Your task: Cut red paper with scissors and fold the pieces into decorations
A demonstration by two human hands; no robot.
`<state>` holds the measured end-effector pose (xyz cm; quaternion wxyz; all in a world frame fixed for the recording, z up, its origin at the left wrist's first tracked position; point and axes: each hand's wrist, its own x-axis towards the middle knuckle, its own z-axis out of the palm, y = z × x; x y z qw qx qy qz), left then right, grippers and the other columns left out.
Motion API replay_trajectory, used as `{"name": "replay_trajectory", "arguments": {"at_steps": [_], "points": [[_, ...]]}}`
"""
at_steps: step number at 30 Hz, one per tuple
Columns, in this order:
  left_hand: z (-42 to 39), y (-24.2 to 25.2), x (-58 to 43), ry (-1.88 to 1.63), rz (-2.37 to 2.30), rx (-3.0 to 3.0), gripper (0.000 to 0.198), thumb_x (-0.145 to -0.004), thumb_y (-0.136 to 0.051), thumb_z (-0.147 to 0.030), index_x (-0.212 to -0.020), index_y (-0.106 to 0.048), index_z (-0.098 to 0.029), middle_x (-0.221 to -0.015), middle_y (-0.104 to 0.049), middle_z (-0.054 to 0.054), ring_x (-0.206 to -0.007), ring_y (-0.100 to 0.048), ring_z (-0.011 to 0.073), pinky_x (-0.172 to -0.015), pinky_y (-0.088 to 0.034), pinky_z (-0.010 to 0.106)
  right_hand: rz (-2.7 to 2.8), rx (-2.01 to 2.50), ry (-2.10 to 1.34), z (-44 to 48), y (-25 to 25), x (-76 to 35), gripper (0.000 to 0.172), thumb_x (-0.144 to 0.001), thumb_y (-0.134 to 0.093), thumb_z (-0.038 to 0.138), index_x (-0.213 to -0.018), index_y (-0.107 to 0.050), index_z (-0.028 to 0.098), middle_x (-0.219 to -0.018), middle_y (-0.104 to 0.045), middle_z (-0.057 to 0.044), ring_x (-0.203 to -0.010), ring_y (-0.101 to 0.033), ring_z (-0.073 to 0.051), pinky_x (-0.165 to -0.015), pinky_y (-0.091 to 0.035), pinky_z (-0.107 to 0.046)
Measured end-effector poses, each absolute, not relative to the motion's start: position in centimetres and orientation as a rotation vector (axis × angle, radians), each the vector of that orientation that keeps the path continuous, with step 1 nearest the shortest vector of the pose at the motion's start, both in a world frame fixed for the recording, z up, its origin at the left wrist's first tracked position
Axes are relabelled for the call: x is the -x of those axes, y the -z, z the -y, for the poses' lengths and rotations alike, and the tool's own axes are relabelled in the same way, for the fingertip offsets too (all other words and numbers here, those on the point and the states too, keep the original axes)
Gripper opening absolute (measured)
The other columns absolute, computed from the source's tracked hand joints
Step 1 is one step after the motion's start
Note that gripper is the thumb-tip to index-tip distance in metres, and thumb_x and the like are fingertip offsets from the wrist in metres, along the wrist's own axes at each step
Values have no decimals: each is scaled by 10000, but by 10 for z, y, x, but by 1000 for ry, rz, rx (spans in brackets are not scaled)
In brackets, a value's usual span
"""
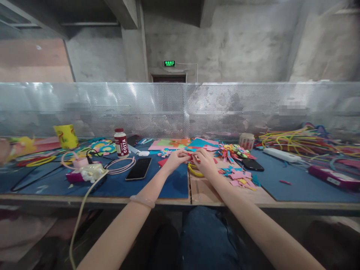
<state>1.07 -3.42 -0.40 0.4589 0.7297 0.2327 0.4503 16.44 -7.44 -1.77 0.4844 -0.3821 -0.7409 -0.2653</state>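
Observation:
Over the middle of the table, my left hand point(176, 159) and my right hand point(204, 160) meet with fingertips pinched on a small red paper piece point(189, 154). The fingers partly cover it, so its exact shape is hidden. Just below my right hand lies a yellow ring-shaped loop point(195, 171). Behind both hands are coloured paper sheets point(171, 143) in pink, green, orange and blue. Cut scraps of pink and blue paper point(240, 176) are piled to the right of my right hand, with a heap of colourful folded strips point(232, 151) behind them.
To the left are a black phone point(139, 168), a maroon-and-white bottle point(121, 143), a power strip with plugs point(87, 171) and a yellow cup point(66, 136). On the right lie another phone point(252, 164), a white bar point(282, 155) and bundled pipe cleaners point(289, 139). A perforated metal partition point(157, 108) stands behind.

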Motion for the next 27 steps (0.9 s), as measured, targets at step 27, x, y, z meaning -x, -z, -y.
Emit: {"name": "replay_trajectory", "arguments": {"at_steps": [27], "points": [[31, 7, -11, -1080, -539, -1886, 272, -642, -635, -293, -851, -592, -124, -826, -640, 71, -726, -585, 151, -613, -446, 248, 1757, 895, 298, 62, 26, -167, 35, -770, -465, 169, -765, -496, 183, -764, -483, -30, -653, -493, -132, -590, -452, -256]]}}
